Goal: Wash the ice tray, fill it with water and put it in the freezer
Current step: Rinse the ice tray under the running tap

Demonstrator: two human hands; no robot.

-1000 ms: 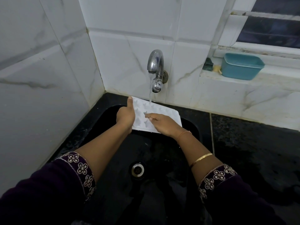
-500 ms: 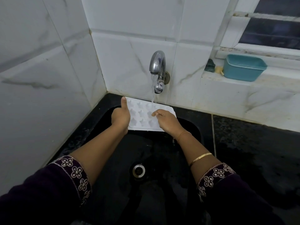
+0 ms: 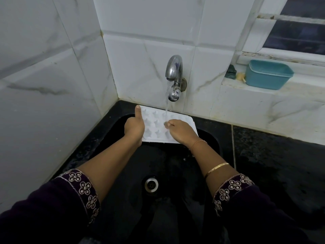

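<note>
My left hand (image 3: 134,127) grips the left end of the white ice tray (image 3: 154,128), thumb straight up along its edge. The tray sits tilted over the back of the black sink (image 3: 121,175), under the running tap (image 3: 174,71). My right hand (image 3: 182,132) lies on the tray's right part, fingers stretched onto the star moulds where the water (image 3: 166,103) lands, gripping nothing.

walls: white marble tiles (image 3: 52,88) | counter: black stone (image 3: 281,166) | window (image 3: 299,34): upper right, dark | light: dim
</note>
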